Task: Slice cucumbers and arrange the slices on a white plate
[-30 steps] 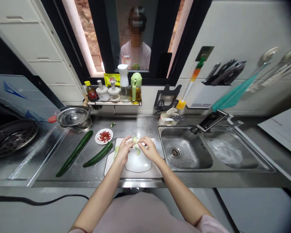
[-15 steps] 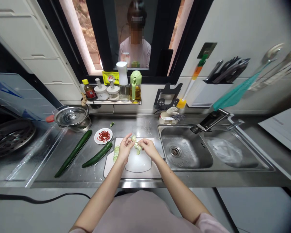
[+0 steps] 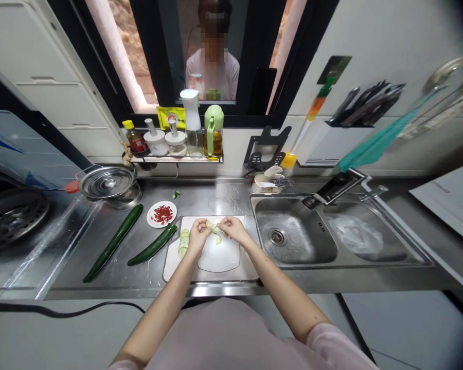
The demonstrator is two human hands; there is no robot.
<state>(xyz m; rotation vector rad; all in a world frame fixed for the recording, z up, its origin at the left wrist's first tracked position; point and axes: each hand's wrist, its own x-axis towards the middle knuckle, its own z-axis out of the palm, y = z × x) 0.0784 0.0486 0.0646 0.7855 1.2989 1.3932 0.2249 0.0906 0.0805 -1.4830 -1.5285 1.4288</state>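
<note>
My left hand and my right hand meet above a white plate that lies on a white cutting board. Both pinch pale green cucumber slices between their fingertips. One slice lies on the plate. A short row of slices sits on the board just left of my left hand. Two whole cucumbers lie on the steel counter to the left.
A small dish of chopped red chilli stands behind the cucumbers. A lidded pot is at the left, a sink at the right. A shelf of bottles lines the wall. The window reflects a person.
The view has tipped slightly, so everything sits a little higher in frame. My hands stay together over the plate, fingers shifting on the cucumber slices.
</note>
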